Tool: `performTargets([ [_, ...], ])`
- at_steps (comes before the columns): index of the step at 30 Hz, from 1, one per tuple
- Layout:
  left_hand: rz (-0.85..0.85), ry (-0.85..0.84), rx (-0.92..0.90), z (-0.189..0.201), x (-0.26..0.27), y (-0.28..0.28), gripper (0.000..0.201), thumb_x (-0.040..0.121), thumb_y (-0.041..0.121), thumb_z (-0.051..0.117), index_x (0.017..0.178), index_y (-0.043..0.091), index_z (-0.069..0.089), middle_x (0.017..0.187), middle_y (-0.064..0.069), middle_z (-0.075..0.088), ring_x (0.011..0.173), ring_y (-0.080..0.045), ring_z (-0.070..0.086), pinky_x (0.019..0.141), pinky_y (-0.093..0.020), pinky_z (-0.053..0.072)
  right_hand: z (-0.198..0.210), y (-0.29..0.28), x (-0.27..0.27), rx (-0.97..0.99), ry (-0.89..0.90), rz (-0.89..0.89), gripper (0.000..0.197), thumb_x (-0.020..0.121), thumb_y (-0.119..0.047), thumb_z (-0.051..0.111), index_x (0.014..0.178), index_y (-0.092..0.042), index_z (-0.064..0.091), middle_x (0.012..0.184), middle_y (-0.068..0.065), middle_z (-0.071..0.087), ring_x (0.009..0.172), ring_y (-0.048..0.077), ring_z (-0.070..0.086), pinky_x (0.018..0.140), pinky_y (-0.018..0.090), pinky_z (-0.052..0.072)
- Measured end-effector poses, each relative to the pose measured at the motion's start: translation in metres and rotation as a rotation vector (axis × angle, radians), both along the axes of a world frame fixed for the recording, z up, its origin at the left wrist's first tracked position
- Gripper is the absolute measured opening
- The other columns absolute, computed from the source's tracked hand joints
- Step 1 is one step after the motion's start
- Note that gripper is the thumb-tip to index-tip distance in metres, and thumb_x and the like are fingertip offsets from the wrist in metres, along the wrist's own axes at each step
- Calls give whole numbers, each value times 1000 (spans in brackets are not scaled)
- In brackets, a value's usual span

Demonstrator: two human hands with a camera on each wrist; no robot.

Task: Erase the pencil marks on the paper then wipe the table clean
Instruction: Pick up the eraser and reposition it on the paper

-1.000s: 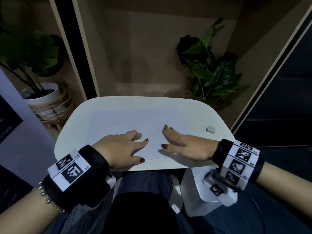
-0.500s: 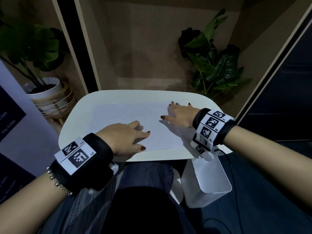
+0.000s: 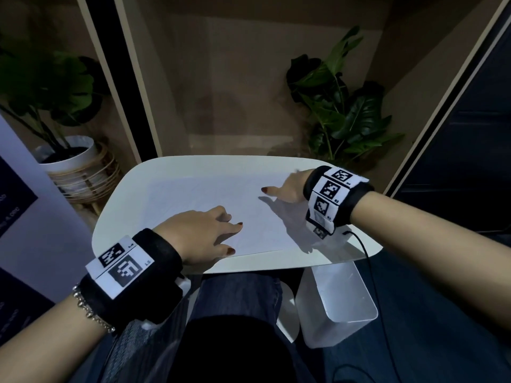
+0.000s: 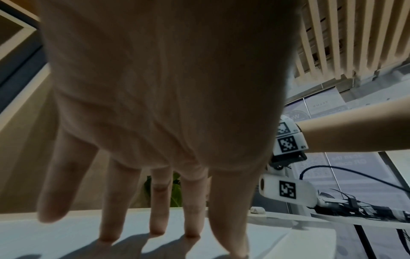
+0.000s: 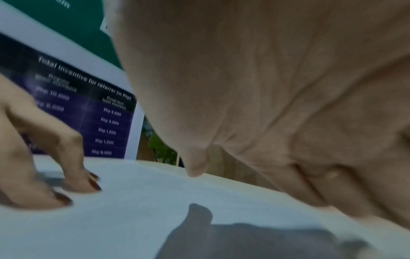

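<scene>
Under my left hand (image 3: 199, 233) lies the paper (image 3: 199, 194), flat on the white table (image 3: 132, 183). Fingers (image 4: 111, 201) of that hand are straight and spread, tips pressed on the sheet, holding nothing. The sheet's near edge runs just behind the left thumb, close to the table's near rim. Ahead of the left fingertips, bare paper extends to the far edge.

My right hand (image 3: 287, 186) sits at the sheet's far right corner, well apart from the left hand, thumb extended toward it. I cannot tell whether its fingers are spread or curled: the wristband (image 3: 334, 197) hides them in the head view, and the right wrist view is blurred. A small pale object (image 4: 257, 209) rests on the table near the right wrist, possibly the eraser. Pencil marks show only faintly.
</scene>
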State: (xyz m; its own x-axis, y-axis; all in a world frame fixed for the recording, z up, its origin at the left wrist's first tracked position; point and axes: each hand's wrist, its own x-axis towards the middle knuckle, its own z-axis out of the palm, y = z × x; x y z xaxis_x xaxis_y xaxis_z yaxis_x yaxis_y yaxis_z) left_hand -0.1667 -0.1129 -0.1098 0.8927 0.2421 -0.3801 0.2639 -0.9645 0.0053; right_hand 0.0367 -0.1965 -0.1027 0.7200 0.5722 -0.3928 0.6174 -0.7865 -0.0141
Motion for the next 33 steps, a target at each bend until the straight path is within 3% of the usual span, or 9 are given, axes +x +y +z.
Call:
performTargets([
  [2, -2, 0, -4, 0, 0, 0, 55, 100, 52, 40, 152, 43, 22, 157, 9, 19, 130, -19, 45, 104, -33, 37, -7, 4, -1, -46, 38, 33, 82, 101, -62, 22, 153, 1, 21, 163, 18, 15, 147, 34, 26, 115, 41, 23],
  [6, -6, 1, -4, 0, 0, 0, 56, 100, 52, 40, 152, 43, 21, 156, 9, 19, 130, -19, 44, 105, -33, 37, -14, 11, 3, -14, 51, -44, 79, 102, -59, 24, 151, 3, 27, 158, 25, 25, 145, 36, 29, 117, 43, 23],
  [10, -5, -7, -10, 1, 0, 0, 56, 100, 52, 40, 152, 42, 21, 156, 9, 20, 130, -19, 44, 104, -32, 37, -6, 3, 0, 48, -12, 11, 79, 103, -57, 26, 153, 4, 19, 162, 19, 18, 147, 32, 26, 113, 37, 23],
  [13, -5, -10, -18, 1, -1, 1, 57, 100, 52, 40, 152, 43, 21, 156, 10, 19, 131, -18, 44, 104, -32, 37, 8, -11, 15, 9, 42, -6, 68, 106, -49, 24, 145, 5, 36, 152, 21, 37, 139, 32, 38, 109, 33, 28],
  [16, 8, -17, -32, 1, -3, 4, 56, 99, 53, 41, 152, 44, 22, 153, 11, 21, 129, -18, 45, 101, -33, 39, 39, -44, 36, 27, -124, 74, 59, 104, -51, 36, 122, 0, 59, 132, 20, 58, 114, 31, 55, 92, 33, 40],
  [20, 17, -16, -24, 3, -5, 7, 54, 99, 55, 39, 150, 45, 25, 148, 13, 27, 123, -16, 48, 93, -30, 40, 28, -102, 64, -1, -249, 48, 49, 96, -48, 54, 120, -6, 62, 122, 16, 61, 110, 33, 58, 89, 37, 49],
  [25, -52, -155, 48, 16, 0, 1, 42, 101, 55, 32, 141, 48, 39, 133, 16, 44, 111, -11, 54, 79, -28, 35, -11, -147, 65, 282, -51, 74, 39, 89, -44, 67, 115, -16, 66, 96, 6, 55, 114, 24, 45, 87, 34, 42],
  [30, -147, -266, -66, 8, 8, -15, 42, 100, 53, 37, 139, 41, 46, 147, 22, 32, 126, -7, 45, 94, -31, 42, -38, -147, 75, 488, -45, 52, 18, 83, -30, 77, 82, -27, 59, 87, 0, 58, 99, 23, 54, 74, 30, 37],
  [33, -187, -231, -81, -6, 13, -22, 51, 100, 56, 36, 147, 38, 37, 159, 20, 18, 141, -6, 28, 107, -33, 35, -40, -143, 72, 554, -50, 53, 19, 85, -25, 74, 88, -21, 56, 91, 2, 60, 93, 23, 58, 74, 30, 39],
])
